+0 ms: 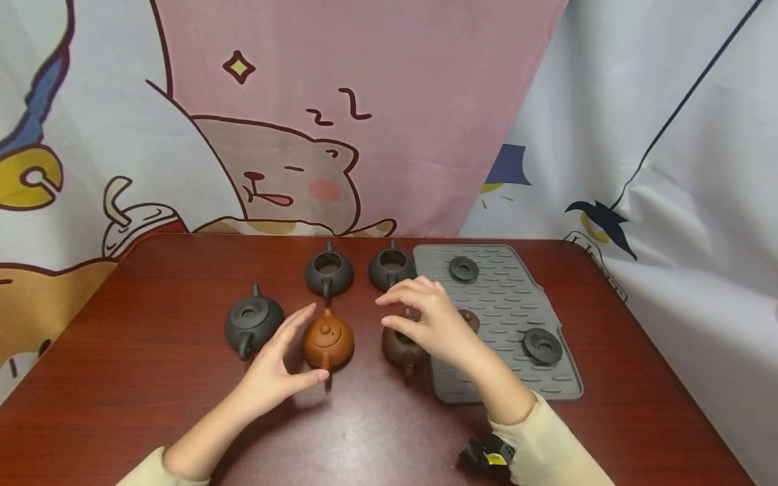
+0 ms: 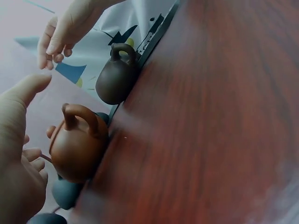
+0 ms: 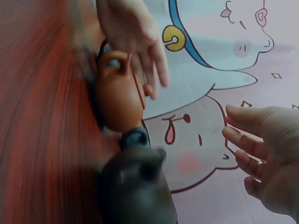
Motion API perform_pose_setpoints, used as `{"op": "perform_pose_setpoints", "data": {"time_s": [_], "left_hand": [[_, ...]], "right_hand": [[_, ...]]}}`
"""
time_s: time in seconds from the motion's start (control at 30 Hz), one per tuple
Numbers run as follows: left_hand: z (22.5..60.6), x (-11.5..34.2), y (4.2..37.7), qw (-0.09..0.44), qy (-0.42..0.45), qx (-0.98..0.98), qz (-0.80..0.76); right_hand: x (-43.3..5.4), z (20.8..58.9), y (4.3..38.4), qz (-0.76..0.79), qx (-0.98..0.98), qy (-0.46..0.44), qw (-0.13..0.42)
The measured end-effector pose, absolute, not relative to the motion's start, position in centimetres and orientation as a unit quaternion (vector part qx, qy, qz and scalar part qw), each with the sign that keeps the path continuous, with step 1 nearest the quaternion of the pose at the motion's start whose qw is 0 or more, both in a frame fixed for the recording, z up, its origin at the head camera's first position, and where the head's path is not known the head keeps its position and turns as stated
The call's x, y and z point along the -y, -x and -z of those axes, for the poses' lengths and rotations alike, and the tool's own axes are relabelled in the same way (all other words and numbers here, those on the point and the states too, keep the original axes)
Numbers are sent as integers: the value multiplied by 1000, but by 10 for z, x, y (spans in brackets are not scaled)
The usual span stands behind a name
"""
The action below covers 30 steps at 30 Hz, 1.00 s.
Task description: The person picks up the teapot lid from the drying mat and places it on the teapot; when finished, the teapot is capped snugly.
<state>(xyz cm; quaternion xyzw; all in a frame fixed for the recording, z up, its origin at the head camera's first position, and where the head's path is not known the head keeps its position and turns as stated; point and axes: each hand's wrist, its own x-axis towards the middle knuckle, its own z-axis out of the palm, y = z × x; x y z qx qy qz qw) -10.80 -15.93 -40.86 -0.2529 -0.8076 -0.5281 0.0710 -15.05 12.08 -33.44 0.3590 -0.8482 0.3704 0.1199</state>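
Note:
An orange-brown teapot (image 1: 329,341) with its lid on stands mid-table. My left hand (image 1: 276,371) is spread beside its left side, thumb near the handle; whether it touches the pot I cannot tell. My right hand (image 1: 433,318) hovers over a dark brown teapot (image 1: 406,354), fingers loosely bent and apart, with nothing between them. That hand partly hides the brown pot's top and a small brown lid (image 1: 470,319) on the grey mat. In the right wrist view the fingers of the right hand (image 3: 275,154) are clear of the dark pot (image 3: 135,196).
A lidded dark grey teapot (image 1: 254,322) stands at left. Two lidless dark teapots, one (image 1: 329,271) behind the orange pot and another (image 1: 389,268) to its right, stand farther back. The grey mat (image 1: 504,385) bears dark lids (image 1: 464,268). A black object (image 1: 483,455) is at the right sleeve.

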Motion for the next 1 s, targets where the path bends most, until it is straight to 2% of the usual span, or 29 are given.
{"op": "perform_pose_setpoints", "data": {"time_s": [0.5,0.77,1.0], "left_hand": [[385,134,97,47,286,786,546],[382,113,97,30,290,786,546],[381,93,98,3,295,775,560]], "right_hand": [[-180,343,148,-362,882,-281,111],[-214,357,155,-347,890,-264,131],[-237,368,164,-341,901,-242,115]]}}
